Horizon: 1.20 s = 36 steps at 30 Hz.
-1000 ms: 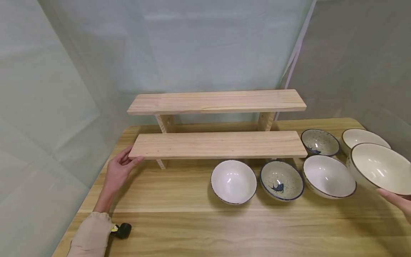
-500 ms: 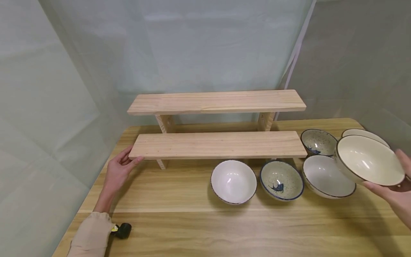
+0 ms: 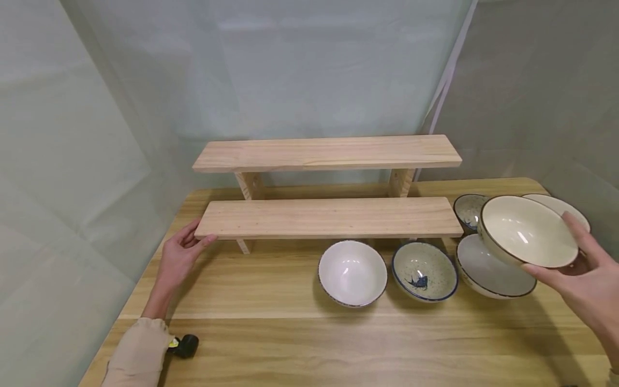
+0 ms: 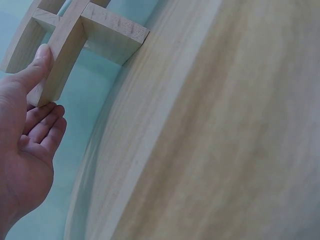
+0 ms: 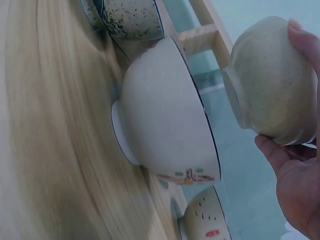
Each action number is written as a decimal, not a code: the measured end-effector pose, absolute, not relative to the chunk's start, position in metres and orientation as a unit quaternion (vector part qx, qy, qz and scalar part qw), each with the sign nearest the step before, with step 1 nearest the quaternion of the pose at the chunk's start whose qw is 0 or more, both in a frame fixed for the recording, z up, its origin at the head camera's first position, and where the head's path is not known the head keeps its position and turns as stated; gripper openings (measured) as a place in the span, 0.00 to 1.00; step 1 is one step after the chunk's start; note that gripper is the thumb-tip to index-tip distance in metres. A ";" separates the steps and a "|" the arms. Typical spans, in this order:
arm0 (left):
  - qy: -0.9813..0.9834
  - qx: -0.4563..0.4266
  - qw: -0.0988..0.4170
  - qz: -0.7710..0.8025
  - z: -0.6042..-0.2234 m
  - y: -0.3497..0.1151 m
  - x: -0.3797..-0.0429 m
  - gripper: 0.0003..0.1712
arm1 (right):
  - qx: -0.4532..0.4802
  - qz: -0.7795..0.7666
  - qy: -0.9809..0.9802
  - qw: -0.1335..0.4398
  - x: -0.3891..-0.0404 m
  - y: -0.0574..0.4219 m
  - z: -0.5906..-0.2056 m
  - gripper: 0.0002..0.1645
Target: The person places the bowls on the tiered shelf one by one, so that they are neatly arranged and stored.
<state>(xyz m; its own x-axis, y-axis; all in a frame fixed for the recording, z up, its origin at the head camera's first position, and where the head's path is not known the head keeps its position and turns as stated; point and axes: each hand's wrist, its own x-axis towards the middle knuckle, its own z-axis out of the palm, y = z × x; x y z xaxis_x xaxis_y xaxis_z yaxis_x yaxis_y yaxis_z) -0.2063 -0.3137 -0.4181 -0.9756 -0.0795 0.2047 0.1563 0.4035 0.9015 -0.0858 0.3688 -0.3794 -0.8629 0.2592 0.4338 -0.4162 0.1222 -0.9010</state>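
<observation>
At the right, my right hand (image 3: 587,279) grips a cream bowl (image 3: 529,231) with a dark rim, thumb and fingers on its sides. The bowl is held tilted above a white bowl (image 3: 488,271) and partly covers it. In the right wrist view the held bowl (image 5: 272,80) shows its outside and foot, clear of the large white bowl (image 5: 165,110). My left hand (image 3: 179,258) pinches the left end of the lower board of a two-step wooden shelf (image 3: 329,217). In the left wrist view, the left thumb and fingers (image 4: 50,132) lie on either side of that board end.
In front of the shelf stand a white bowl (image 3: 352,274) and a speckled bowl (image 3: 424,273) with a blue fish. Behind the held bowl are another speckled bowl (image 3: 468,209) and a cream bowl (image 3: 561,207). Pale sheets (image 3: 314,70) hang around the wooden table (image 3: 300,344).
My right hand has carried the cream bowl leftward and up from the right edge, over the white bowl. The left hand has stayed on the shelf end.
</observation>
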 end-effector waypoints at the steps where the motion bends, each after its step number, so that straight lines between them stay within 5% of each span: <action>1: -0.831 -0.023 0.108 -0.546 -0.418 -0.314 -0.206 0.41 | 0.063 0.669 -0.695 0.256 -0.087 0.367 -0.379 0.65; 36: -0.835 -0.016 0.106 -0.540 -0.418 -0.313 -0.205 0.41 | 0.095 0.618 -0.732 0.270 -0.126 0.313 -0.351 0.62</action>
